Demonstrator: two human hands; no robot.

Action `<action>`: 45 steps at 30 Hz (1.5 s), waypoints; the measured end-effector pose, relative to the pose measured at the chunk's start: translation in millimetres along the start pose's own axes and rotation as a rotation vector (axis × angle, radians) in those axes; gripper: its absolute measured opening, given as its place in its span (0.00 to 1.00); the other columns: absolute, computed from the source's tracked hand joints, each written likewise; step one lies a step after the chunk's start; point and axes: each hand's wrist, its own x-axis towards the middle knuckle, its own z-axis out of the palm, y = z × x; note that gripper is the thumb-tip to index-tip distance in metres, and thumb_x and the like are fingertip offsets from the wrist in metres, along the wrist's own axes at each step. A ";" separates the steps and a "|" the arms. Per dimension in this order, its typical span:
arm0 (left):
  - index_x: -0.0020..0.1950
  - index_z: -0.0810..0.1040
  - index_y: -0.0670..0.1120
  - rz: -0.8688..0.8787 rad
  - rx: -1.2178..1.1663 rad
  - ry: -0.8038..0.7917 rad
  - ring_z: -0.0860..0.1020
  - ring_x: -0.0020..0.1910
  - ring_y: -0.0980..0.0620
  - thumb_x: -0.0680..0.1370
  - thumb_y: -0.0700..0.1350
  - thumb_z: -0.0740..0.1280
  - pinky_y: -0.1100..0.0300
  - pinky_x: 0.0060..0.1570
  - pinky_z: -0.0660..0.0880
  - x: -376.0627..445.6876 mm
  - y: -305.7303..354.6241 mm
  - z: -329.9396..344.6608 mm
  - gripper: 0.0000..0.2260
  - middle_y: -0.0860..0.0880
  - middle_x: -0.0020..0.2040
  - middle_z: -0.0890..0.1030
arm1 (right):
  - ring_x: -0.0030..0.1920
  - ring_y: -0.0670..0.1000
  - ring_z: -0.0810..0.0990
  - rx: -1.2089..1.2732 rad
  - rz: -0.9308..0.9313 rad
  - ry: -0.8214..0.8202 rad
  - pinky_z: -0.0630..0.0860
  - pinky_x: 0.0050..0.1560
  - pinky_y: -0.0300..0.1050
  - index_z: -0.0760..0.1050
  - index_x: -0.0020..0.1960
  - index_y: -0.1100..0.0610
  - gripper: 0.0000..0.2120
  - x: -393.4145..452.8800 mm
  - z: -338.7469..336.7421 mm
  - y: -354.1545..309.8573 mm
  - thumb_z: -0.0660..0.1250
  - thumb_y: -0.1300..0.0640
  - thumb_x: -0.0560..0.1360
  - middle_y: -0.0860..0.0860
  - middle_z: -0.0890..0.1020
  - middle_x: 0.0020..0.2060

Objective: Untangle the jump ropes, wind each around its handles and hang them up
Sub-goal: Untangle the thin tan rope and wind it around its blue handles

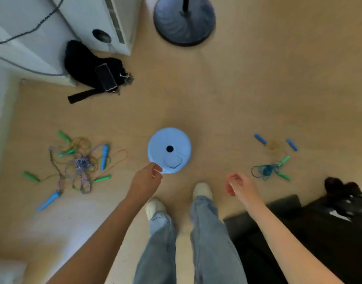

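Left of the blue disc (pixel 169 150) on the floor, we see the tangled jump ropes (pixel 77 160), green and blue handles splayed; a smaller wound bundle (pixel 267 170) lies right of it. Our left hand (pixel 148 179) hangs loosely curled at the disc's near edge, our right hand (pixel 236 184) relaxed, empty.

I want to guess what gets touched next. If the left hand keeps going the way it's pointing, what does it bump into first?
Probably the blue round base. The left hand points up and right, its fingertips already at the base's near rim. Depth is unclear from above, so it may be hovering over the rim rather than touching it.
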 end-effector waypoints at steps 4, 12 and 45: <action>0.50 0.75 0.45 0.145 0.252 -0.157 0.79 0.46 0.45 0.76 0.38 0.59 0.55 0.47 0.72 9.8 68.9 67.2 0.07 0.45 0.47 0.81 | 0.33 0.49 0.77 0.117 0.150 0.211 0.74 0.33 0.37 0.73 0.46 0.58 0.06 -0.3 -89.9 68.7 0.58 0.62 0.78 0.53 0.80 0.34; 0.56 0.74 0.42 0.321 0.587 -0.385 0.80 0.47 0.43 0.76 0.37 0.57 0.51 0.50 0.75 74.3 195.8 238.5 0.11 0.43 0.48 0.82 | 0.37 0.52 0.78 0.167 0.301 0.234 0.79 0.45 0.50 0.72 0.50 0.56 0.07 76.2 -199.0 171.9 0.57 0.62 0.77 0.53 0.80 0.38; 0.33 0.62 0.49 0.420 0.556 -0.414 0.69 0.33 0.44 0.71 0.35 0.63 0.59 0.33 0.66 274.1 266.2 478.4 0.14 0.46 0.32 0.72 | 0.54 0.47 0.71 0.316 0.138 0.301 0.60 0.50 0.28 0.72 0.60 0.56 0.22 303.6 -227.4 240.1 0.65 0.72 0.69 0.54 0.71 0.56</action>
